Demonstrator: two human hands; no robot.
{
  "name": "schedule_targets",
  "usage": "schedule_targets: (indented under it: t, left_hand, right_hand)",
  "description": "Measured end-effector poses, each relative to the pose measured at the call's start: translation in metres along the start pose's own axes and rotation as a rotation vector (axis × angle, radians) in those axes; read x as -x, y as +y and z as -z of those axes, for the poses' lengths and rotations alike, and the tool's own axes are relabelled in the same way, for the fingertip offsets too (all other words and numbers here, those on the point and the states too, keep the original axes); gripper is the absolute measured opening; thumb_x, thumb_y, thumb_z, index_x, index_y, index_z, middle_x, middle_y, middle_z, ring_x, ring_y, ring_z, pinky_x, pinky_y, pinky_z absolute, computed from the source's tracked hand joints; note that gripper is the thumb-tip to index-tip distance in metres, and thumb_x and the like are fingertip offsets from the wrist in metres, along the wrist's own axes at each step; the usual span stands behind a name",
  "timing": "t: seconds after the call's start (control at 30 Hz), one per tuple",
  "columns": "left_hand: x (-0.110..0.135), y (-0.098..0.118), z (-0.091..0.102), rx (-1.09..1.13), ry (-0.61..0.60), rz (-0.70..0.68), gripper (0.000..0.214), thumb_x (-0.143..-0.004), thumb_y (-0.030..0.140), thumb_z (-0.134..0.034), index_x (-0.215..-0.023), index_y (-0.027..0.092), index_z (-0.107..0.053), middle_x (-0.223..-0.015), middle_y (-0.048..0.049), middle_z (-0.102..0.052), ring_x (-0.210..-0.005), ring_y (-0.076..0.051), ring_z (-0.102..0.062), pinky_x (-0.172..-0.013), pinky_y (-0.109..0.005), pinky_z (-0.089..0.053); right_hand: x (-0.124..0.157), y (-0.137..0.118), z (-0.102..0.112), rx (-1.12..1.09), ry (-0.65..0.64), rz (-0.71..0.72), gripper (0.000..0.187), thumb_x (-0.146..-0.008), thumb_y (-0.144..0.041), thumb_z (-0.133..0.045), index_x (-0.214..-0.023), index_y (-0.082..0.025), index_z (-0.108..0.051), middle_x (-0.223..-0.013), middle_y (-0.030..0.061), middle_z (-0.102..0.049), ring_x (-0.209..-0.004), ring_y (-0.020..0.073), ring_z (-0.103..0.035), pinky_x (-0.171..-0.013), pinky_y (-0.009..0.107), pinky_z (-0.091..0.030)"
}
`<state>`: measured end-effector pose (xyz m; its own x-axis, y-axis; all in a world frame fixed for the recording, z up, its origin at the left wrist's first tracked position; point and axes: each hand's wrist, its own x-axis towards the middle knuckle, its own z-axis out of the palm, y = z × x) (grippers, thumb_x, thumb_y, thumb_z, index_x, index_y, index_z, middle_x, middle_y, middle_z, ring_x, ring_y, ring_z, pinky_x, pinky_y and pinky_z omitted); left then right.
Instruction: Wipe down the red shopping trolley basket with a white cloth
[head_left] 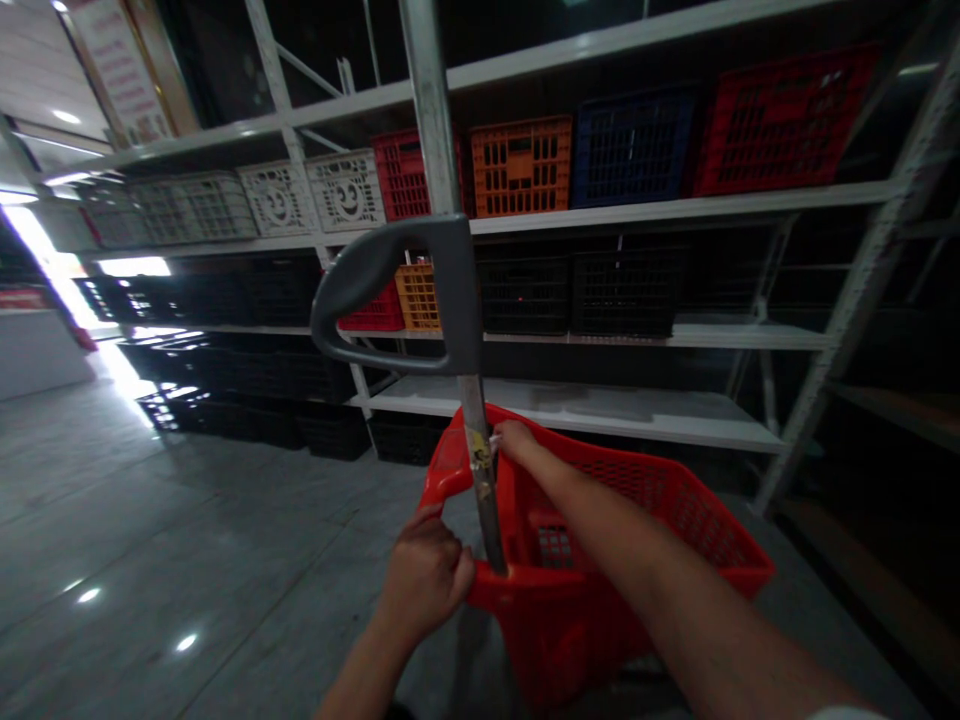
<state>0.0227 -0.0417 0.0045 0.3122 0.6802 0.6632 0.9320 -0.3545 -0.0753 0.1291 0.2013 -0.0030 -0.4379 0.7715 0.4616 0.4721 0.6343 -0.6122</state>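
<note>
While left hand (pixel 424 580) curls shut round near rim of red plastic shopping basket (pixel 660 500), right hand (pixel 514 437) reaches farther, curled over far rim, just beside metal pole (pixel 484 480).

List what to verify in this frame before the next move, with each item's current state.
1. Left hand gripping the near rim of the red plastic basket: ok.
2. Right hand at the far rim beside the metal pole: cannot tell how firmly it holds.
3. Grey handle atop the pole: ok, in view, with neither hand on it.
4. Basket contents: cannot tell, as the right forearm hides much of the inside.
5. Basket wheels: cannot tell, not in view.
</note>
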Motion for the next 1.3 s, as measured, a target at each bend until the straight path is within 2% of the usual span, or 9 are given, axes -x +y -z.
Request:
schedule_targets:
  t: [0.13,0.23,0.4,0.53,0.73,0.83,0.97,1.1,1.3]
  left_hand:
    - [-0.003,-0.002,-0.001,-0.022,-0.011,0.012,0.033,-0.077,0.021,-0.041,-0.046,0.020,-0.053,-0.047,-0.0008,-0.054,-0.053,-0.013,-0.053,-0.088,-0.037,-0.044]
    - [-0.007,-0.003,-0.002,-0.036,-0.031,0.010,0.032,-0.075,0.021,-0.042,-0.046,0.019,-0.054,-0.048,-0.0010,-0.055,-0.053,-0.012,-0.054,-0.089,-0.036,-0.044]
    - [-0.015,-0.007,-0.006,-0.050,-0.050,0.022,0.032,-0.074,0.022,-0.041,-0.045,0.019,-0.054,-0.048,-0.0017,-0.057,-0.053,-0.013,-0.054,-0.087,-0.035,-0.045]
    - [-0.022,-0.010,-0.010,-0.073,-0.035,0.007,0.033,-0.074,0.022,-0.039,-0.045,0.019,-0.054,-0.048,-0.0018,-0.058,-0.051,-0.013,-0.054,-0.086,-0.034,-0.045]
    - [-0.028,-0.015,-0.014,-0.097,-0.022,-0.008,0.035,-0.074,0.023,-0.039,-0.043,0.018,-0.054,-0.047,-0.0013,-0.056,-0.049,-0.012,-0.053,-0.080,-0.030,-0.046]
    - [-0.029,-0.019,-0.014,-0.126,-0.037,0.013,0.035,-0.074,0.025,-0.039,-0.042,0.019,-0.053,-0.046,-0.0019,-0.056,-0.050,-0.013,-0.053,-0.069,-0.027,-0.046]
    - [-0.028,-0.026,-0.015,-0.115,-0.063,0.014,0.037,-0.075,0.027,-0.037,-0.043,0.019,-0.054,-0.046,-0.0019,-0.056,-0.052,-0.014,-0.054,-0.072,-0.028,-0.046]
    - [-0.027,-0.032,-0.019,-0.129,-0.064,0.007,0.039,-0.076,0.029,-0.036,-0.044,0.020,-0.055,-0.048,-0.0020,-0.058,-0.057,-0.015,-0.057,-0.081,-0.031,-0.045]
    - [-0.028,-0.034,-0.019,-0.150,-0.071,0.021,0.038,-0.076,0.028,-0.037,-0.044,0.019,-0.055,-0.049,-0.0026,-0.059,-0.055,-0.015,-0.057,-0.077,-0.030,-0.045]
  right_hand:
    - [0.039,-0.014,0.007,0.076,-0.183,0.035,0.008,-0.069,-0.009,-0.061,-0.066,-0.012,-0.068,-0.068,0.0021,-0.065,-0.067,0.0121,-0.057,-0.066,0.020,-0.040]
    - [0.081,-0.024,0.016,0.090,-0.230,0.077,0.010,-0.072,-0.013,-0.060,-0.075,-0.017,-0.069,-0.078,0.0019,-0.064,-0.074,0.0135,-0.057,-0.070,0.021,-0.041]
    - [0.145,-0.022,0.047,-0.164,-0.224,0.113,0.006,-0.072,-0.013,-0.060,-0.073,-0.016,-0.064,-0.083,0.0010,-0.058,-0.078,0.0129,-0.055,-0.069,0.022,-0.042]
    - [0.176,-0.029,0.069,-0.364,-0.092,0.140,0.007,-0.070,-0.018,-0.064,-0.069,-0.016,-0.057,-0.087,0.0013,-0.057,-0.082,0.0133,-0.055,-0.070,0.022,-0.042]
    - [0.188,-0.069,0.043,-0.150,-0.015,0.051,0.020,-0.069,-0.031,-0.069,-0.072,-0.018,-0.055,-0.075,-0.0022,-0.058,-0.067,0.0113,-0.052,-0.062,0.020,-0.039]
    - [0.189,-0.073,0.031,-0.045,0.009,0.119,0.015,-0.074,-0.028,-0.066,-0.073,-0.018,-0.055,-0.075,-0.0014,-0.059,-0.071,0.0126,-0.054,-0.069,0.022,-0.041]
    - [0.200,-0.053,0.041,0.090,-0.049,0.230,0.003,-0.081,-0.021,-0.056,-0.081,-0.019,-0.058,-0.083,0.0008,-0.063,-0.083,0.0147,-0.056,-0.089,0.029,-0.036]
    - [0.228,-0.007,0.070,0.172,-0.101,0.135,0.012,-0.082,-0.015,-0.052,-0.087,-0.020,-0.061,-0.090,0.0026,-0.065,-0.087,0.0161,-0.057,-0.084,0.027,-0.039]
    - [0.263,0.056,0.114,0.242,-0.090,0.018,0.017,-0.081,-0.013,-0.050,-0.088,-0.020,-0.064,-0.089,0.0030,-0.065,-0.085,0.0169,-0.057,-0.076,0.025,-0.041]
